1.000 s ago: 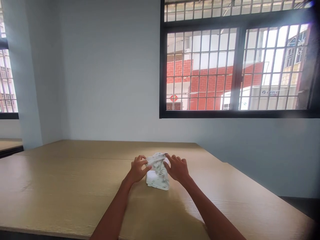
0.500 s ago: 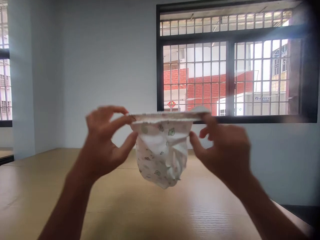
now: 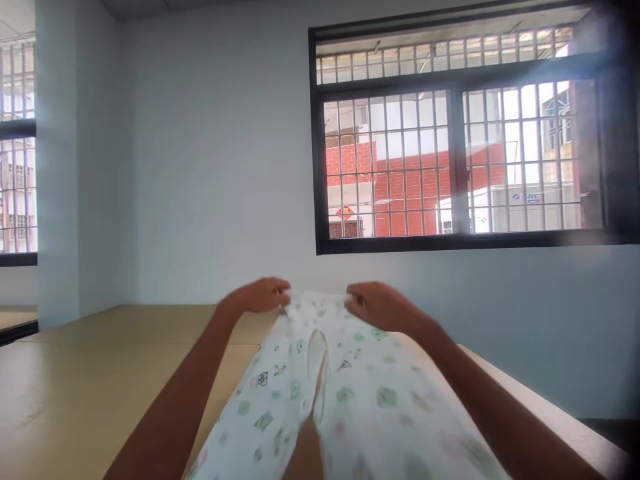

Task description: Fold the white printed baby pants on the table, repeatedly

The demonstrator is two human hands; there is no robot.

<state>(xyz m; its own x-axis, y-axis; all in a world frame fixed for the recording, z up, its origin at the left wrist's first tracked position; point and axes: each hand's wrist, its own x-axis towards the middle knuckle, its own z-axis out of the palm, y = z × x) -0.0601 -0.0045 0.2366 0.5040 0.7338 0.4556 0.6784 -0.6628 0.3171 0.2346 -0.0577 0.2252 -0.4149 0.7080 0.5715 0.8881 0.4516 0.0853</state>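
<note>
White pants (image 3: 385, 393) with a green and pink cartoon print stretch from my hands toward the camera. Their waistband is at the far end, and the two legs spread apart toward me, running out of the bottom of the view. My left hand (image 3: 263, 295) is closed on the left corner of the waistband. At the right corner, my right hand (image 3: 373, 303) grips the waistband too, fingers curled round the cloth. Between both hands the band is pulled fairly straight. The leg ends lie out of view.
Under the pants is a wide light-wood table (image 3: 100, 380), its right edge (image 3: 530, 400) running off to the lower right. A pale wall (image 3: 220, 153) stands behind it, with a barred, dark-framed window (image 3: 455, 160) on the right. Another window (image 3: 17, 193) shows at the far left.
The pants hung bunched below my raised hands; now they are extended, with the legs toward me. Both hands have moved lower and farther away. The view has tilted up slightly.
</note>
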